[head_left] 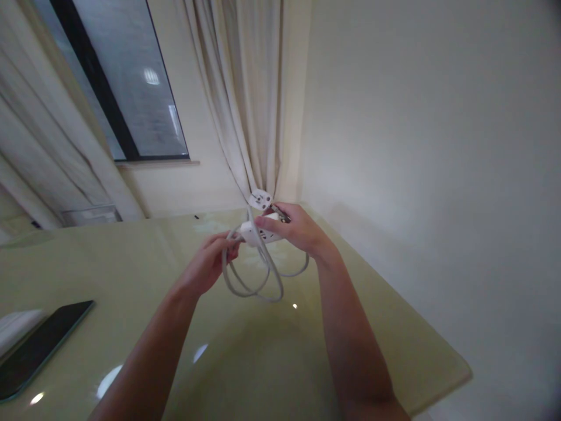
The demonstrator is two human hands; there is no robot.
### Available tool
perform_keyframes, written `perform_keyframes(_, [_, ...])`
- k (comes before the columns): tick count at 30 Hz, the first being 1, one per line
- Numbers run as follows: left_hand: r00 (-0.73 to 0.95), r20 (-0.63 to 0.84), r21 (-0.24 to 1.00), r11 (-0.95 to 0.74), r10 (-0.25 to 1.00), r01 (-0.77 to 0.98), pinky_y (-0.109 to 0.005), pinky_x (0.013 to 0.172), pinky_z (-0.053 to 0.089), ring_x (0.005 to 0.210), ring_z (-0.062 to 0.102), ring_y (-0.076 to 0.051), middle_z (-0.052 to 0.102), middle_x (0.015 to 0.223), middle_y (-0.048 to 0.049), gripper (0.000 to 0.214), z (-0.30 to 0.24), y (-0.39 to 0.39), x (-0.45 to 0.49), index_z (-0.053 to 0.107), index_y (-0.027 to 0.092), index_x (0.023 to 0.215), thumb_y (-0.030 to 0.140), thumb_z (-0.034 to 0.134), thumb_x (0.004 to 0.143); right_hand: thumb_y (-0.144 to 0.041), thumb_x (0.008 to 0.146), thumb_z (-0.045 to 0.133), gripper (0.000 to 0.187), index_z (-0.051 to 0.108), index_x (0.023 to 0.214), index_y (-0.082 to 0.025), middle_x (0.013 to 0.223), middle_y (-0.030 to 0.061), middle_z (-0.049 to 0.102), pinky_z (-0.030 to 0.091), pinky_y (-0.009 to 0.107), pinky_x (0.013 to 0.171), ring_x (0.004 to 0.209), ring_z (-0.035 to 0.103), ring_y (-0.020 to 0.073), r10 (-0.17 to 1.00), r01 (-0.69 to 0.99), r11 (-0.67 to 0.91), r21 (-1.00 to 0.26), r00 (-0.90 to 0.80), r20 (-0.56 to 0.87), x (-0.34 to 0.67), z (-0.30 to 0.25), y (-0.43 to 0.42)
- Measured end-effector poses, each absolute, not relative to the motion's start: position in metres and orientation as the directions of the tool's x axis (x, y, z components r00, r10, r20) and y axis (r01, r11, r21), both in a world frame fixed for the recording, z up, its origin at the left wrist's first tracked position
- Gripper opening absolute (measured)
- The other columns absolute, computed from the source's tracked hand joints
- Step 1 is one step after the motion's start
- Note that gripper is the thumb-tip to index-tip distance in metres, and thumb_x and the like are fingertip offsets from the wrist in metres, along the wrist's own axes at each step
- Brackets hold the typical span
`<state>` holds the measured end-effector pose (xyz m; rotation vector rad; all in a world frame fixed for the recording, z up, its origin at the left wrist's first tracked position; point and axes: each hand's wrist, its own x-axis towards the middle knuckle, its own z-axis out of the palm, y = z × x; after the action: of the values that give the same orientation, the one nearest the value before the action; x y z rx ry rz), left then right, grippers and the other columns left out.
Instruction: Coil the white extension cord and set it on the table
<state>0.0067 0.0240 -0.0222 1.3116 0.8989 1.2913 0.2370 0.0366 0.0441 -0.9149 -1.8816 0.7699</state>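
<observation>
My right hand (294, 227) is closed around a small white power strip (259, 234), held up over the far part of a glossy pale green table (245, 356). A white plug (260, 200) sticks up just above that hand. The strip's white cable (258, 280) hangs below in several loose loops. My left hand (209, 262) pinches the cable just left of the strip, fingers curled round it.
A dark phone or tablet (41, 345) lies flat near the table's left edge, beside a white object (15, 327). Cream curtains (249, 99) hang in the corner behind the table, next to a window (127, 76). A plain wall (429, 146) runs along the right.
</observation>
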Motion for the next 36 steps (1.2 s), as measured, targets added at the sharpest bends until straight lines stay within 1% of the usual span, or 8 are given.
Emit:
perform_keyframes(3, [0.059, 0.151, 0.970, -0.137, 0.987, -0.201, -0.025, 0.060, 0.041, 0.062, 0.049, -0.011, 0.057, 0.072, 0.0009, 0.025, -0.020, 0.025, 0.003, 0.067, 0.017, 0.082, 0.039, 0.076, 0.074, -0.058, 0.076, 0.087, 0.045, 0.075, 0.094, -0.019, 0.080, 0.0006, 0.070, 0.042, 0.026, 0.060, 0.070, 0.059, 0.0145, 0.828, 0.199, 0.534, -0.822, -0.321, 0.460, 0.238, 0.042, 0.041])
perform_keyframes(6, [0.017, 0.161, 0.982, -0.158, 0.987, -0.103, -0.030, 0.070, 0.052, 0.070, 0.063, -0.015, 0.068, 0.081, -0.0014, 0.034, -0.022, 0.028, -0.007, 0.065, 0.018, 0.098, 0.046, 0.075, 0.080, -0.058, 0.071, 0.091, 0.048, 0.071, 0.090, -0.019, 0.074, -0.0004, 0.066, 0.043, 0.026, 0.059, 0.066, 0.057, 0.0135, 0.853, 0.156, 0.519, -0.840, -0.042, 0.520, 0.233, 0.039, 0.049])
perform_keyframes(11, [0.011, 0.196, 0.933, -0.190, 0.980, 0.307, -0.042, 0.083, 0.057, 0.081, 0.072, -0.024, 0.074, 0.085, -0.0065, 0.047, -0.037, 0.042, -0.033, 0.061, 0.019, 0.105, 0.058, 0.067, 0.081, -0.057, 0.075, 0.088, 0.047, 0.065, 0.093, -0.020, 0.077, 0.0001, 0.066, 0.048, 0.026, 0.060, 0.068, 0.062, 0.0143, 0.736, 0.075, 0.581, -0.811, 0.378, 0.562, 0.233, 0.043, 0.052])
perform_keyframes(16, [0.003, 0.245, 0.824, -0.210, 0.970, 0.527, -0.045, 0.079, 0.057, 0.089, 0.073, -0.029, 0.075, 0.106, -0.0154, 0.063, -0.049, 0.054, -0.034, 0.061, 0.016, 0.119, 0.060, 0.068, 0.074, -0.055, 0.069, 0.092, 0.050, 0.062, 0.090, -0.021, 0.069, -0.0054, 0.060, 0.045, 0.024, 0.055, 0.060, 0.056, 0.0110, 0.644, 0.029, 0.680, -0.733, 0.453, 0.616, 0.230, 0.049, 0.041])
perform_keyframes(19, [-0.023, 0.252, 0.874, -0.217, 0.968, 0.436, -0.044, 0.080, 0.059, 0.092, 0.073, -0.028, 0.074, 0.117, -0.0176, 0.073, -0.045, 0.049, -0.028, 0.059, 0.015, 0.130, 0.059, 0.072, 0.074, -0.053, 0.066, 0.095, 0.050, 0.063, 0.089, -0.021, 0.070, -0.0055, 0.061, 0.045, 0.023, 0.054, 0.059, 0.057, 0.0106, 0.649, 0.005, 0.697, -0.717, 0.422, 0.633, 0.219, 0.049, 0.036])
perform_keyframes(25, [0.229, -0.096, 0.987, 0.063, 0.969, 0.150, -0.040, 0.082, 0.059, 0.098, 0.075, -0.028, 0.080, 0.105, -0.0153, 0.054, -0.038, 0.033, -0.030, 0.075, 0.017, 0.110, 0.060, 0.081, 0.079, -0.050, 0.069, 0.094, 0.049, 0.061, 0.089, -0.021, 0.071, -0.0066, 0.058, 0.049, 0.023, 0.057, 0.059, 0.056, 0.0094, 0.641, -0.108, 0.717, -0.688, 0.488, 0.592, 0.204, 0.046, 0.036])
perform_keyframes(31, [-0.029, 0.322, 0.899, -0.315, 0.946, -0.305, -0.039, 0.103, 0.055, 0.117, 0.073, -0.027, 0.075, 0.136, -0.0139, 0.067, -0.041, 0.041, 0.007, 0.069, 0.021, 0.122, 0.040, 0.100, 0.066, -0.052, 0.079, 0.087, 0.045, 0.057, 0.092, -0.021, 0.077, -0.0054, 0.056, 0.049, 0.023, 0.061, 0.065, 0.056, 0.0092, 0.523, -0.057, 0.774, -0.630, 0.618, 0.587, 0.199, 0.044, 0.034])
perform_keyframes(36, [0.107, 0.347, 0.850, -0.264, 0.932, -0.457, -0.048, 0.109, 0.052, 0.125, 0.070, -0.036, 0.079, 0.124, -0.0181, 0.077, -0.032, 0.031, 0.042, 0.076, 0.017, 0.118, 0.084, 0.068, 0.082, -0.053, 0.079, 0.087, 0.046, 0.055, 0.090, -0.022, 0.077, -0.0052, 0.057, 0.050, 0.023, 0.061, 0.064, 0.055, 0.0092, 0.597, -0.059, 0.743, -0.667, 0.509, 0.620, 0.189, 0.042, 0.027])
